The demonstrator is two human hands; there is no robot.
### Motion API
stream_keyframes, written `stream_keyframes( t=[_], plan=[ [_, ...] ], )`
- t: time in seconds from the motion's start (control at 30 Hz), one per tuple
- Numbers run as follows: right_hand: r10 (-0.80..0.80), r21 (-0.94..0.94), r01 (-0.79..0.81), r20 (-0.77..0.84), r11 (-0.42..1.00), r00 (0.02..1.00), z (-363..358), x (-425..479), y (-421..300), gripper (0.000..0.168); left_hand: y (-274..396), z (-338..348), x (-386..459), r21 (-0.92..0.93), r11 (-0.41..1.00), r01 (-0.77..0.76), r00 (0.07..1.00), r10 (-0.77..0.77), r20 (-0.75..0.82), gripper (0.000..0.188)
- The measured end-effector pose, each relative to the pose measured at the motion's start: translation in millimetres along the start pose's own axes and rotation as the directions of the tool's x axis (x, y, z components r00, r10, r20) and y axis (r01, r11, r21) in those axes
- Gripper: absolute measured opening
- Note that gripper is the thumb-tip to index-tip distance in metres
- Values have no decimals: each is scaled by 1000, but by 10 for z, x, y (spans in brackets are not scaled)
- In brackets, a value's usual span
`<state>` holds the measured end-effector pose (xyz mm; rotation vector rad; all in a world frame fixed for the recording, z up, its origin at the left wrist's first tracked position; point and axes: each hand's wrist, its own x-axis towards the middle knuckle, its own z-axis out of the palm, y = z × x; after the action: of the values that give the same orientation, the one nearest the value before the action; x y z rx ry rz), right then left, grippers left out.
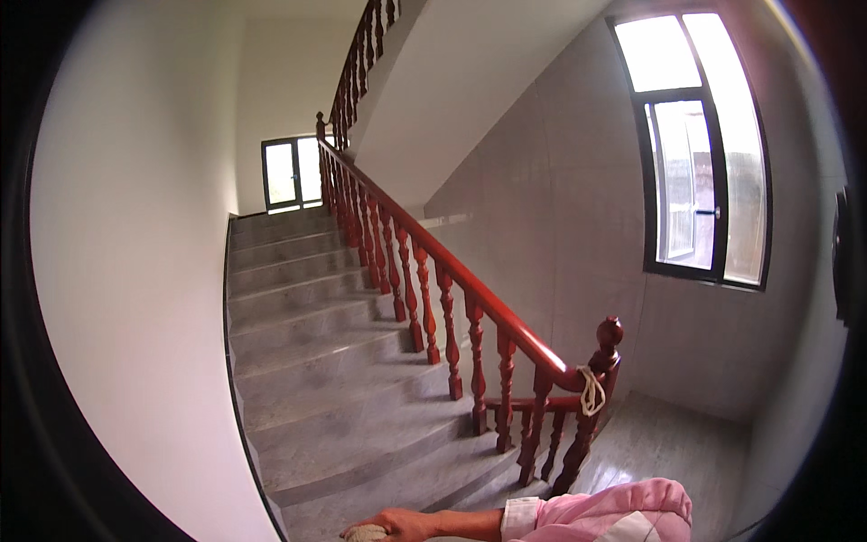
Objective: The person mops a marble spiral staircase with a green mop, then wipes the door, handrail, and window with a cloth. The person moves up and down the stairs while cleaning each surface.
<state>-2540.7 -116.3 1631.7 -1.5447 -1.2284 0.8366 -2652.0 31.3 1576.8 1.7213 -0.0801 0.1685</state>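
Observation:
My right hand (pixel 393 523) is low in the head view, its forearm reaching in from a pink sleeve (pixel 603 511) with a white cuff. It grips a bunched, greyish-beige bundle (pixel 366 533), perhaps a cloth, which the picture's lower edge partly cuts off. Below and beyond the hand lie grey stone-look stair steps (pixel 366 467). My left hand is out of view.
A red-brown wooden handrail (pixel 467 274) on turned balusters borders the stairs and ends at a newel post (pixel 603 352). A pale cord (pixel 592 393) hangs looped there. A white wall (pixel 135 284) flanks the left; a dark-framed window (pixel 698 156) is at right.

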Motion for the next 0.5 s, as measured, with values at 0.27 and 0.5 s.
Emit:
stream_keyframes(
  t=[0.27, 0.5],
  plan=[
    [-26, -328, 49, 72, 943, 997, -319, -212, -36, 52, -413, -9, -26, 142, 957, -252, 952, 219, 214, 70],
    [106, -465, -253, -319, 848, 942, -495, -755, 125, 69, -643, 274, -150, 58, 993, 107, 969, -91, -232, 28]
  ],
)
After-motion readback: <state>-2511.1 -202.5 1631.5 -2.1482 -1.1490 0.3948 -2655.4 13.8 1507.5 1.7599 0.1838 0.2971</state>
